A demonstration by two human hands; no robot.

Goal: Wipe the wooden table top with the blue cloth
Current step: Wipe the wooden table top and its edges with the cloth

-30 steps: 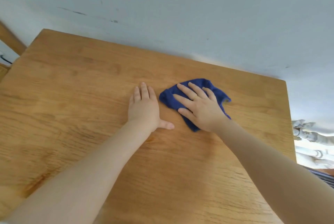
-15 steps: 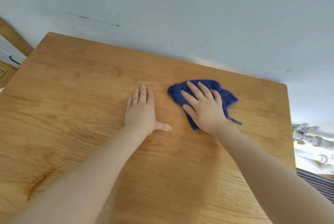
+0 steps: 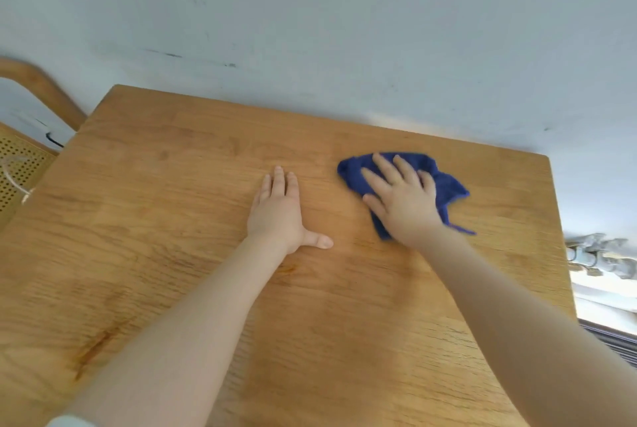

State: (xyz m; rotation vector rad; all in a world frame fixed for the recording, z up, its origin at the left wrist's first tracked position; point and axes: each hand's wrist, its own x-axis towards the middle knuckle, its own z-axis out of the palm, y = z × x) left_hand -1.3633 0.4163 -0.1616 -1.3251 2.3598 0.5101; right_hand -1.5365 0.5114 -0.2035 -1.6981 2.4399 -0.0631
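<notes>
- Blue cloth lies bunched on the far right part of the wooden desk, close to its far edge and under my right hand.
- My right hand lies flat on top of the cloth with its fingers straight and spread, pressing it down rather than gripping it; the fingertips point toward the far edge.
- Folds of the cloth stick out past the hand on the far side, on the left beside the fingertips, and on the right, where a thin tail trails toward the near right beside the wrist.
- The near left corner of the cloth shows just under the heel of the hand, next to the thumb.
- My left hand rests palm down on bare wood near the middle of the desk, left of the cloth and apart from it, fingers straight and together, thumb stretched out to the right; it holds nothing.
- A pale wall with a few dark scuffs stands behind the desk.
- A wooden chair with a woven cane panel shows at the far left, and grey pipes at the right edge.
</notes>
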